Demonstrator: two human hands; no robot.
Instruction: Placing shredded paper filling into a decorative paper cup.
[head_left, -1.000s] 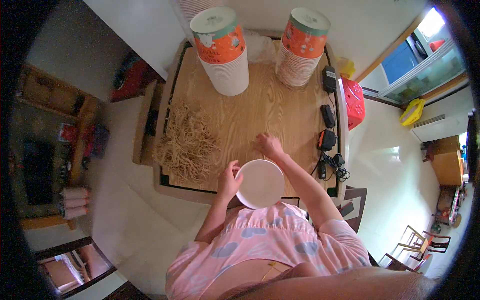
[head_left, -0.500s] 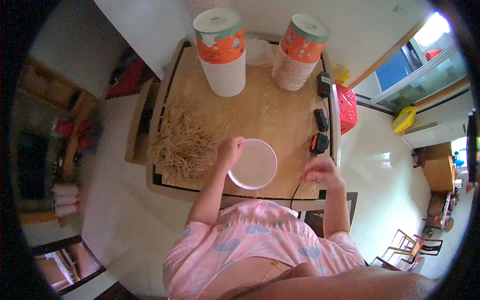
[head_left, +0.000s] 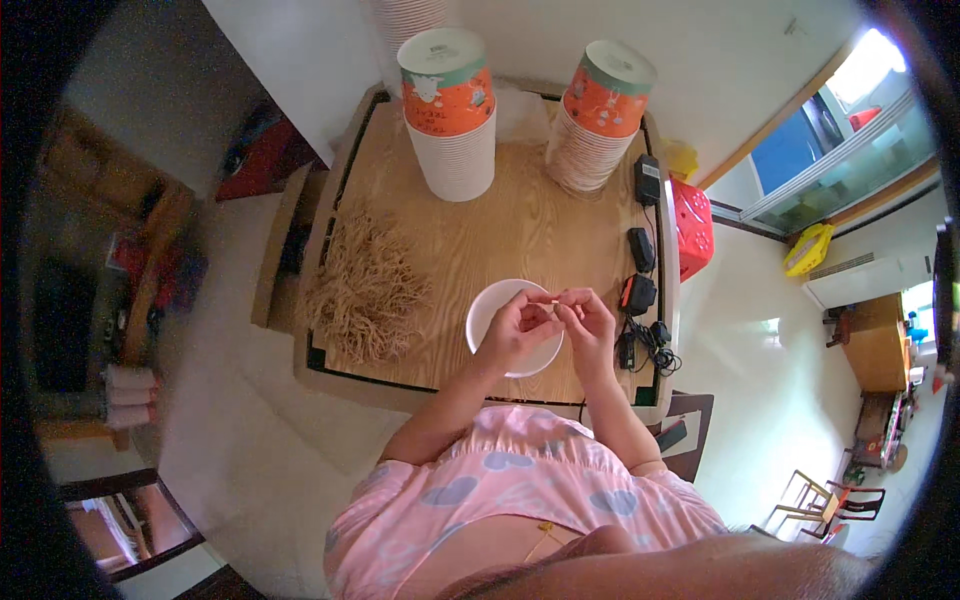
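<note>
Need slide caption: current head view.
Left hand and right hand close together over a white tub, brown strands heaped to the left.

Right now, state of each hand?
Left hand: closed in a pinch over the bowl; anything held is too small to tell.
Right hand: closed in a pinch against the left; can't tell what, if anything, it holds.

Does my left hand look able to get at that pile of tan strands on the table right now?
Probably yes. The pile of tan strands lies left of your left hand, with just wooden tabletop between it and the white tub. Your fingertips are close against the right hand, though.
</note>
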